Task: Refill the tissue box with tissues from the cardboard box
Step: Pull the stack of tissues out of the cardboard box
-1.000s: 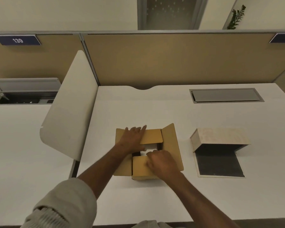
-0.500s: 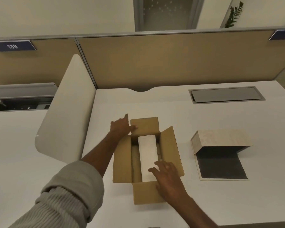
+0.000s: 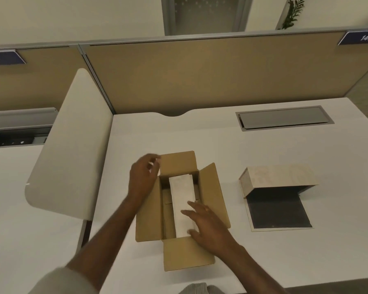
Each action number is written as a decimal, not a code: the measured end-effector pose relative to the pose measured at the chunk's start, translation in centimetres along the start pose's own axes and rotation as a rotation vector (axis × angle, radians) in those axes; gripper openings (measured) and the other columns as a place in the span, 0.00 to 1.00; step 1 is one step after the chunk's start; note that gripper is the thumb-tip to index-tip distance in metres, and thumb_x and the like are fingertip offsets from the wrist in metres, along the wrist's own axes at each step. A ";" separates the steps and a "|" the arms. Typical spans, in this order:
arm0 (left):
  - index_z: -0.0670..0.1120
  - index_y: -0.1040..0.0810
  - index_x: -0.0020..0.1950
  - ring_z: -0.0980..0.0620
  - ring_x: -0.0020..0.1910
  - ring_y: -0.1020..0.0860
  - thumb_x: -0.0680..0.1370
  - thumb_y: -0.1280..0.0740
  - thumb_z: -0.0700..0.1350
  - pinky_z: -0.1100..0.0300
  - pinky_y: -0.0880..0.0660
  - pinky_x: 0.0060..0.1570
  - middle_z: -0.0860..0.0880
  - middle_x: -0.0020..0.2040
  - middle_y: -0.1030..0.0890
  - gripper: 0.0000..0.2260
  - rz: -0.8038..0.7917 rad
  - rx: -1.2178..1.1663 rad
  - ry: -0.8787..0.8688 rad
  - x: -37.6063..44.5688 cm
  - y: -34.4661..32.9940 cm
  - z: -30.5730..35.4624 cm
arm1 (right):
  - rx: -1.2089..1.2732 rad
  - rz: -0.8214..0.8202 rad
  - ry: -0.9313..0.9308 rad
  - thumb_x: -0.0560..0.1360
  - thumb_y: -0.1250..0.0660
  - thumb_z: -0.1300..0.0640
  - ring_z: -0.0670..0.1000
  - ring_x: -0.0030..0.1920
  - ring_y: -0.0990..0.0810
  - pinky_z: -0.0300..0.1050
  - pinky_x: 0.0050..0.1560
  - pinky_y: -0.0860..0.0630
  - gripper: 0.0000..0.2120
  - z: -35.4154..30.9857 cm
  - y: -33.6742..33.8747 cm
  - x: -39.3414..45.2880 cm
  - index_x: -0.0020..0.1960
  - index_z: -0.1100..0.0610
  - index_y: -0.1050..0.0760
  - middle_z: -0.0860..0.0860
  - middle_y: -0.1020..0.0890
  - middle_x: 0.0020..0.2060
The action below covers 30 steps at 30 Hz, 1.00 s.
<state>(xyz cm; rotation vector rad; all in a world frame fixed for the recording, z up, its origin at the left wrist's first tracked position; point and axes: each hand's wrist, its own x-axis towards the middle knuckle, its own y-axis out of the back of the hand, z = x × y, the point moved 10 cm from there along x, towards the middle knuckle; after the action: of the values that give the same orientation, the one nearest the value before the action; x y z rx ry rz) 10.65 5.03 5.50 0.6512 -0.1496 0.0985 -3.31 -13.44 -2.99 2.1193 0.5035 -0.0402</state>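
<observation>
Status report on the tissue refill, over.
Left hand open at brown cardboard box's far flap. Right hand open on white tissue stack inside. Pale wood-grain tissue box lies open, unfilled. Nothing between them.

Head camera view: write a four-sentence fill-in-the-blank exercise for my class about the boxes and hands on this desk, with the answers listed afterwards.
1. The cardboard box has all its flaps ____.
2. The white tissue pack lies ____ the cardboard box.
3. The right hand rests on the ____ end of the tissue pack.
4. The tissue box stands to the ____ of the cardboard box.

Answers: open; inside; near; right
</observation>
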 end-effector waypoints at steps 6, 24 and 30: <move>0.55 0.26 0.66 0.53 0.65 0.25 0.80 0.34 0.51 0.63 0.27 0.58 0.52 0.68 0.24 0.15 -0.278 -0.327 0.596 -12.6 -7.5 -2.0 | -0.225 0.234 0.225 0.81 0.40 0.56 0.56 0.75 0.35 0.55 0.77 0.41 0.20 -3.2 5.2 7.9 0.73 0.55 0.32 0.54 0.31 0.75; 0.42 0.23 0.54 0.54 0.42 0.22 0.74 0.25 0.47 0.62 0.26 0.38 0.51 0.43 0.21 0.14 -0.238 -0.265 1.014 -13.3 -14.0 -9.8 | -0.214 0.058 0.122 0.83 0.50 0.42 0.52 0.76 0.36 0.51 0.77 0.42 0.27 2.0 2.8 14.5 0.77 0.54 0.38 0.51 0.32 0.75; 0.49 0.23 0.43 0.55 0.38 0.19 0.71 0.22 0.48 0.67 0.25 0.28 0.51 0.41 0.18 0.11 -0.326 -0.380 1.076 -13.6 -15.2 -9.8 | -0.205 0.111 0.151 0.82 0.50 0.41 0.53 0.74 0.32 0.52 0.75 0.39 0.27 2.2 2.8 14.5 0.75 0.54 0.35 0.51 0.29 0.73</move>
<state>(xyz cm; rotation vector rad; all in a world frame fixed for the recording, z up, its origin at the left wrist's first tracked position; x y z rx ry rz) 0.43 -1.58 -13.53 0.1717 0.9526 0.0914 11.36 -11.67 -5.17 1.9533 0.4569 0.2267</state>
